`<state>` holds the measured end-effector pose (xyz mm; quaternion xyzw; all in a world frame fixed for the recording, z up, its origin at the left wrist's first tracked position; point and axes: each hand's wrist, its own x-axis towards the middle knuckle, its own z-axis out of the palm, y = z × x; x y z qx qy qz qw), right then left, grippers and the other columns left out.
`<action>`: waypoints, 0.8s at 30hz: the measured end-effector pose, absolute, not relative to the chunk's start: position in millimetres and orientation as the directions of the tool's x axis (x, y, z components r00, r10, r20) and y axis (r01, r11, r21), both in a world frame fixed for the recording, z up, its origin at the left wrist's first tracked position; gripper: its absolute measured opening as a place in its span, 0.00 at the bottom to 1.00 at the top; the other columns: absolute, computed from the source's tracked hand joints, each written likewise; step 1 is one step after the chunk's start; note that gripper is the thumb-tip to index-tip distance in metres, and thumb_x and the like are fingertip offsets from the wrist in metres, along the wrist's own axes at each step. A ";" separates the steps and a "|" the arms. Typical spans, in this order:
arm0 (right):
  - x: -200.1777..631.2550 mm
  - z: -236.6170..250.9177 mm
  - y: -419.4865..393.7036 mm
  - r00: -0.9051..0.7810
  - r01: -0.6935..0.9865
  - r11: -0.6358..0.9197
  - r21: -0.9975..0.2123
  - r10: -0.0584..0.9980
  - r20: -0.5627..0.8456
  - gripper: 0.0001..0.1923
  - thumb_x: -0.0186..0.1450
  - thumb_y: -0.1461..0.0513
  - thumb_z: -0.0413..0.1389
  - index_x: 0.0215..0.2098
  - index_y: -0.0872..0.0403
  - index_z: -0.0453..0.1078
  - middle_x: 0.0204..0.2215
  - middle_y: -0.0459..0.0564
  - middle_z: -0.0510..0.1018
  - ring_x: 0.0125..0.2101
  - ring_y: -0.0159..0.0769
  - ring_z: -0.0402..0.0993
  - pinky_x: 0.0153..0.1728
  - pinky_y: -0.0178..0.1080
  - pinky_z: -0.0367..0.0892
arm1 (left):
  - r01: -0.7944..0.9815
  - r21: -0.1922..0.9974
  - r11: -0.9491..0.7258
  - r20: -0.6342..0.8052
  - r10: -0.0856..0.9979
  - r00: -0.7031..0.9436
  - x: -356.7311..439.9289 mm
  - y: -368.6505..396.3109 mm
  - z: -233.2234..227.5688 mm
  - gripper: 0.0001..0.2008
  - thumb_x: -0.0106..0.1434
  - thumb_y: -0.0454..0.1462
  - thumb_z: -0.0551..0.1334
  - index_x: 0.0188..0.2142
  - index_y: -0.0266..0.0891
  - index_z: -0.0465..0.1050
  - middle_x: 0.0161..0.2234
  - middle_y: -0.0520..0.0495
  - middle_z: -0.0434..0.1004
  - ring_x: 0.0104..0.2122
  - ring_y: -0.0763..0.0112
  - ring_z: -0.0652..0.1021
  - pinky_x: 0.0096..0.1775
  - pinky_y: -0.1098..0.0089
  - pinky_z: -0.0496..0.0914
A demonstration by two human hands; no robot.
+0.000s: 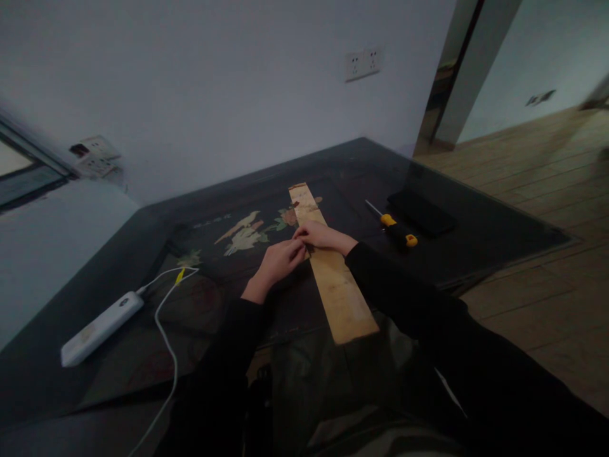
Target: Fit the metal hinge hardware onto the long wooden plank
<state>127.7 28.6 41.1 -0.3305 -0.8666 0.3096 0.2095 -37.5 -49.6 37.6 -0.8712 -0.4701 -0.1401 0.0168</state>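
A long, flat wooden board [341, 293] lies on the dark table, its near end jutting past the table's front edge. Over the board's middle, my right hand [322, 235] is closed, fingertips bent down to the wood. My left hand [280, 260] comes in from the left, closed in a pinch at the board's left edge. The fingertips of both hands meet there; whatever is between them is too small and dark to make out. To the right lies a screwdriver [397, 230] with a yellow and black handle, its shaft pointing away from me.
Beside the screwdriver rests a flat black object [421, 212]. On the left is a white power bank [102, 329] with a white cable [164, 330] running off the front edge. The table [495, 235] bears a bird-and-flower picture and meets the wall behind.
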 end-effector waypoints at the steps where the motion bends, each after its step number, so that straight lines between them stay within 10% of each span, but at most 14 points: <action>1: 127.2 40.4 29.2 -0.693 0.447 0.589 -0.673 0.704 0.156 0.12 0.64 0.70 0.55 0.41 0.62 0.80 0.38 0.56 0.84 0.36 0.33 0.77 0.40 0.31 0.65 | 0.827 0.099 -0.553 0.261 0.816 0.515 -36.6 -49.0 36.4 0.11 0.70 0.39 0.53 0.35 0.41 0.72 0.33 0.47 0.78 0.33 0.68 0.76 0.33 0.71 0.63; 24: 126.5 42.0 26.8 -0.683 0.471 0.576 -0.668 0.717 0.137 0.13 0.63 0.71 0.55 0.42 0.62 0.80 0.37 0.56 0.83 0.36 0.33 0.77 0.38 0.31 0.65 | 0.849 0.156 -0.505 0.276 0.848 0.453 -33.2 -47.4 34.9 0.16 0.71 0.42 0.51 0.32 0.40 0.73 0.34 0.45 0.79 0.34 0.66 0.77 0.33 0.70 0.64</action>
